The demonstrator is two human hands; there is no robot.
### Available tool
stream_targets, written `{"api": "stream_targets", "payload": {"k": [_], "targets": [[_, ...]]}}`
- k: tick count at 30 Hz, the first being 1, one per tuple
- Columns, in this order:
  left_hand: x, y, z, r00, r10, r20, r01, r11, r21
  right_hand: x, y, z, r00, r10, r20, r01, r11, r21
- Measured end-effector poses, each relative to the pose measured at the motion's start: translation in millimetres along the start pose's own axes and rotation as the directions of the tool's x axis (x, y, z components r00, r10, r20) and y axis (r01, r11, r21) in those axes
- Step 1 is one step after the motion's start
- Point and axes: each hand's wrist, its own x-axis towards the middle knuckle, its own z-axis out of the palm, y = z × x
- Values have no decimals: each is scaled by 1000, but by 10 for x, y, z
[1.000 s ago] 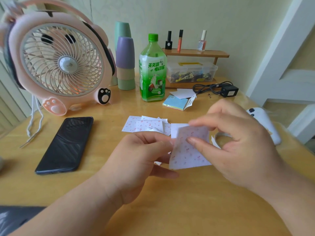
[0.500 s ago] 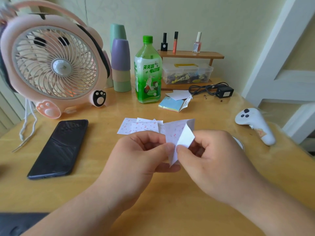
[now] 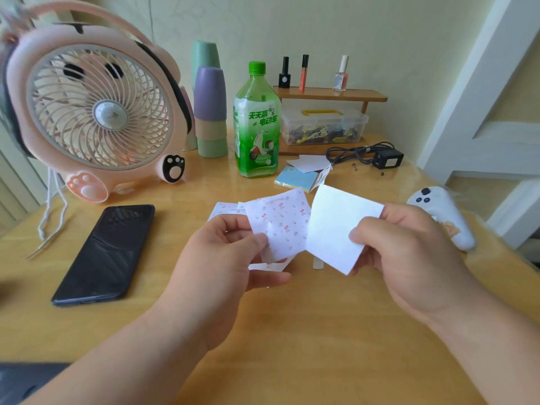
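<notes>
Now; left hand [image 3: 222,258], right hand [image 3: 415,258]: fingers [image 3: 361,230] pinch paper [image 3: 280,226]; clear box [image 3: 355,116] holds clutter [image 3: 318,133]

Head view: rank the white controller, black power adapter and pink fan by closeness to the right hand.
1. White controller, just right of the right hand.
2. Black power adapter, behind it.
3. Pink fan, far left.
</notes>
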Motion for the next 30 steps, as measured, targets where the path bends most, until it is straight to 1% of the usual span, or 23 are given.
{"api": "stream_targets", "payload": {"k": [2,6,9,14,16,17,19,21,23,27,30], "targets": [[2,-4,-17,999,-5,50,7,999,-43,18,5,-3,1000,21,20,-22,997,74],[31,-37,-51,993,-66,101,73,994,-77,27,13,4,999,20,27,-23,993,113],[49,-26,-52,988,-122,89,131,987,-93,34,-22,-15,999,16,-33,-10,986,169],[98,-9,-55,990,-137,-12,134,978,-159,103,-70,-128,977,72,-203,-6,951,308],[90,-7,-56,987,-160,-25,153,971,-184,114,-74,-148,976,67,-208,-2,954,299],[70,3,-47,985,-173,-6,169,967,-189,109,-77,-157,984,47,-169,3,960,281],[22,35,-19,981,-182,69,192,961,-199,83,-87,-171,999,-1,-38,12,962,271],[-18,64,-7,981,-168,99,185,961,-205,28,-115,-178,994,-24,103,-11,948,319],[-33,74,-18,982,-155,111,174,966,-189,-13,-132,-175,978,-32,204,-43,934,355],[-27,59,-35,980,-135,144,151,983,-106,-26,-101,-161,964,-1,265,-113,903,414],[-35,49,-38,978,-140,154,147,989,-33,-18,-101,-154,963,-8,271,-124,876,466]]}}
